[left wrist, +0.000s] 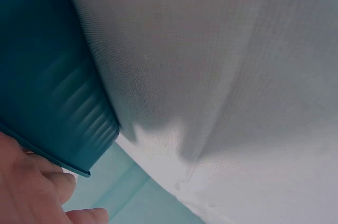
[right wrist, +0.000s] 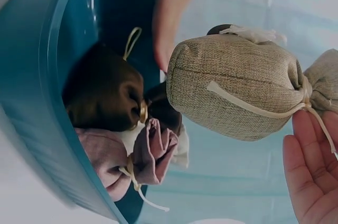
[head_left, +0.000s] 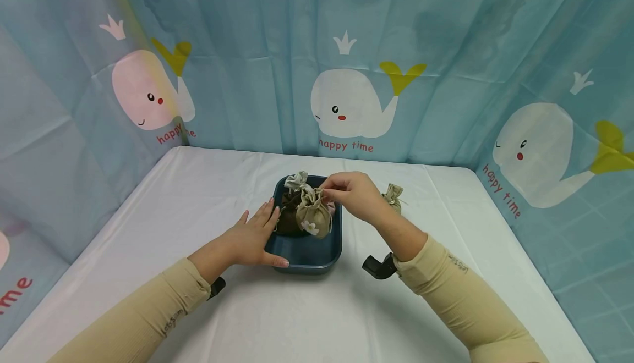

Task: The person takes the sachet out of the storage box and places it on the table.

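Note:
My right hand (head_left: pixel 354 193) pinches the gathered neck of a tan drawstring pouch (head_left: pixel 315 221), which hangs over a dark blue plastic basin (head_left: pixel 304 252). A white flower decorates the pouch's front. In the right wrist view the pouch is lifted clear of the others, its cord dangling. Spread across the basin's left rim, my left hand (head_left: pixel 250 240) touches it with extended fingers. Inside the basin lie a dark brown pouch (right wrist: pixel 105 89) and a pink pouch (right wrist: pixel 103 158). A pale-topped pouch (head_left: pixel 297 180) shows at the back, partly hidden.
Another tan pouch (head_left: pixel 393 195) stands on the white-covered table (head_left: pixel 218 181) right of the basin, partly behind my right forearm. Black wrist-worn gear (head_left: pixel 379 267) juts beneath the right wrist. A blue curtain (head_left: pixel 277 33) with whale prints surrounds the table's back and sides.

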Action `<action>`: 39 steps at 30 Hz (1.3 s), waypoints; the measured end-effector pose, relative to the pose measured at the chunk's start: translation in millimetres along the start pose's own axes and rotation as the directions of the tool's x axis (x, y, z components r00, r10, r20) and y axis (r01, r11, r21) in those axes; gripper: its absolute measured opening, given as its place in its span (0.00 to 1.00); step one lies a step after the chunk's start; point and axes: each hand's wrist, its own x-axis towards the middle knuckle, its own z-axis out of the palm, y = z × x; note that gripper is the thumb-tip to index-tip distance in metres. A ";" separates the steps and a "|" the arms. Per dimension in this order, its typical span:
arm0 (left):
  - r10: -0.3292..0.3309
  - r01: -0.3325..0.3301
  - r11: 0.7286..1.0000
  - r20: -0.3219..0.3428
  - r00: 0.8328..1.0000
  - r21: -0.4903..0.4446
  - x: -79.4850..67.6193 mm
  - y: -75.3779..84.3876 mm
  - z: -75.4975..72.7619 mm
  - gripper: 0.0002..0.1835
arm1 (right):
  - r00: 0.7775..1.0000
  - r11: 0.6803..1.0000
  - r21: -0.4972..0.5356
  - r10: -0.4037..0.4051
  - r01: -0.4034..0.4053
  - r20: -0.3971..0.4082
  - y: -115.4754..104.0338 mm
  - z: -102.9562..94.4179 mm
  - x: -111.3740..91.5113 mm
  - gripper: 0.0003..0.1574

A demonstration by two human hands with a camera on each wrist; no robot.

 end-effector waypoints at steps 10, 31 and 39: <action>0.004 -0.004 1.000 -0.012 1.000 -0.005 -1.0 -0.3 -0.3 0.67 | 0.999 0.999 0.047 0.009 -0.008 -0.040 5.9 -12.0 -4.0 0.07; -0.011 0.011 1.000 -0.011 1.000 -0.011 0.8 -1.0 2.7 0.67 | 0.973 0.995 0.102 0.040 -0.017 -0.227 33.0 -54.9 -22.6 0.12; -0.026 0.026 1.000 0.005 1.000 -0.007 2.7 -2.4 4.3 0.68 | 0.947 0.993 0.117 0.057 -0.021 -0.315 52.8 -77.3 -37.5 0.15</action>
